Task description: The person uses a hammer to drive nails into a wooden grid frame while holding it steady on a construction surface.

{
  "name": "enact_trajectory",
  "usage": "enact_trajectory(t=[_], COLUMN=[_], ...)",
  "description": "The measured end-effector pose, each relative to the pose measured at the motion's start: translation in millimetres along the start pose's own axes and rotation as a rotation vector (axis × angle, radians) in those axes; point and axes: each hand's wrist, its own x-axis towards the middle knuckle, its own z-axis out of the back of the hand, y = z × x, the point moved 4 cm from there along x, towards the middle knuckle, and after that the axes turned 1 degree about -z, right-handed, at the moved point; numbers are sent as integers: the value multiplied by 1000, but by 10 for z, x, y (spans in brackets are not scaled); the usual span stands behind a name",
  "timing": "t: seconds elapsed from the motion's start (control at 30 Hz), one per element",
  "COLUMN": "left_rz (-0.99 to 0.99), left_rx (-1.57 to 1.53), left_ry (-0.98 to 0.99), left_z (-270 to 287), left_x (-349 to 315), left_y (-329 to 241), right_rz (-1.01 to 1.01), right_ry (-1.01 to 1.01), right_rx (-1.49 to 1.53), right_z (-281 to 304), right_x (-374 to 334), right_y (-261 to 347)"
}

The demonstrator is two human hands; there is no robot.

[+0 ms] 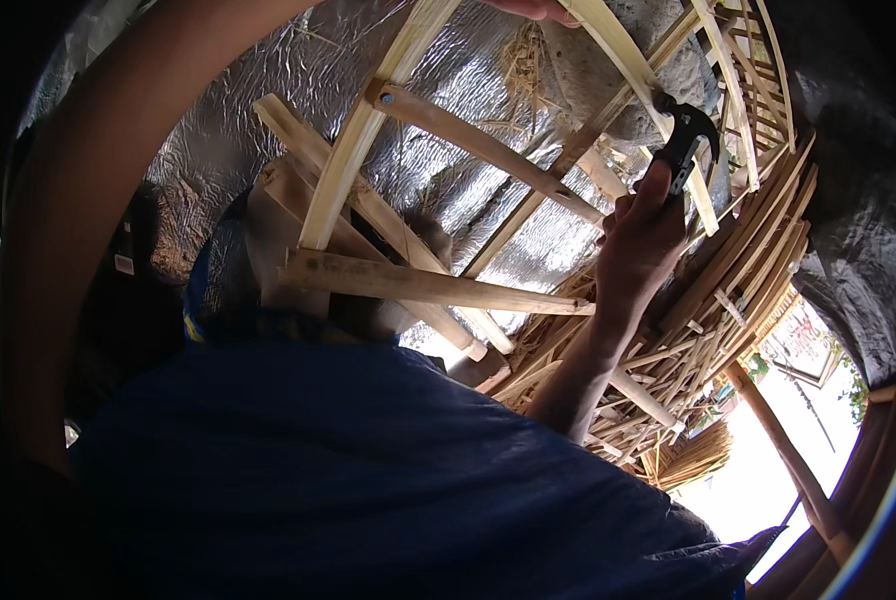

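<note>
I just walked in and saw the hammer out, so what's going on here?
A person grips a black claw hammer in the right hand, its head at a pale wooden strip of a slatted frame; whether it touches is unclear. The left hand, mostly cut off by the top edge, is at the same strip. More thin strips lie stacked to the right.

No legible text or numbers.

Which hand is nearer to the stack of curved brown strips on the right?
Right. The right hand grips the hammer just left of the stack in this view; the left hand is farther off, mostly cut off at the top edge.
</note>
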Motion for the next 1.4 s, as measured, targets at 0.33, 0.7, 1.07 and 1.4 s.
enact_trajectory(t=[0.33,0.7,1.07,1.4], left_rz=[-41,-95,-469,-675], left_rx=[255,302,936,1284], left_ry=[398,311,179,24], left_z=[43,1,-299,-512], left_x=[60,-100,-88,-112], left_y=[-27,-95,-151,-99], right_rz=[235,46,-200,-166], right_ry=[-128,-43,59,62], right_rx=[-126,25,-53,14], right_z=[27,159,78,12], right_x=[-133,-92,-122,-104], right_y=[377,328,270,157])
